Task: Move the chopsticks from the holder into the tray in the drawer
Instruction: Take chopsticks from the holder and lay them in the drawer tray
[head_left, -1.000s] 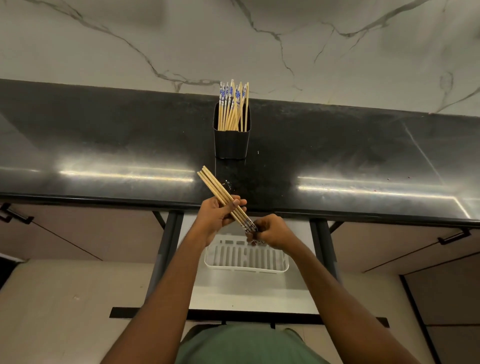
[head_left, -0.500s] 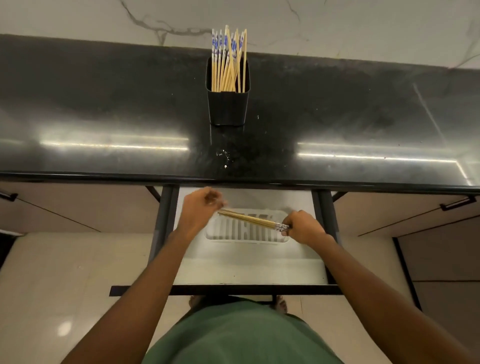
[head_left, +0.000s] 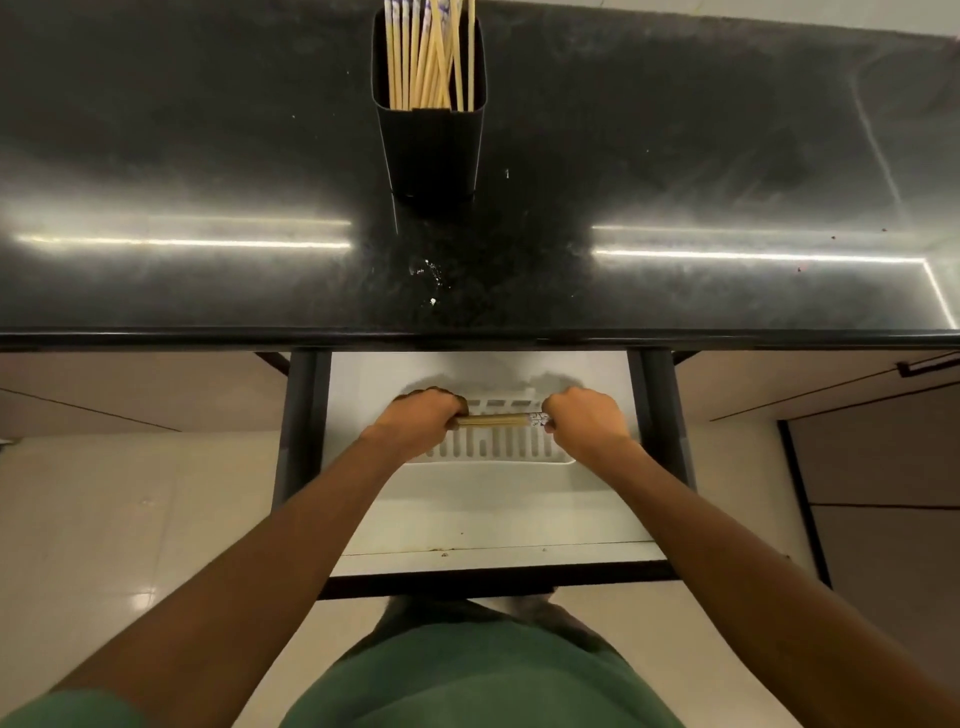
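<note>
**Bundle of chopsticks** (head_left: 493, 420): tan wood, with blue-and-white patterned ends toward the right. It lies level, left to right, over the tray and is held at both ends. Whether it touches the tray floor cannot be told.

**Left hand** (head_left: 423, 418): knuckles up, fingers curled round the plain end of the bundle.

**Right hand** (head_left: 584, 421): knuckles up, fingers curled round the patterned end.

**Tray** (head_left: 488, 460): white plastic with a slotted floor and a low rim. It sits in the drawer toward the back, partly hidden by both hands.

**Drawer** (head_left: 483, 514): pulled out below the counter edge, with a white floor, dark side rails and a dark front edge.

**Holder** (head_left: 430, 150): black, rectangular, upright on the counter behind the drawer, well apart from the hands.

**Upright chopsticks** (head_left: 428, 57): many, standing in the holder, some leaning across others. Their tops are cut off by the upper edge of the view.

**Counter** (head_left: 208, 156): glossy black stone with two bright strips of reflected light and a few white specks in front of the holder.

**Shirt** (head_left: 467, 675): green, at the bottom of the view.

**Cabinet handle** (head_left: 927, 365): dark bar, to the right of the drawer.

**Floor** (head_left: 104, 519): pale tiles.
</note>
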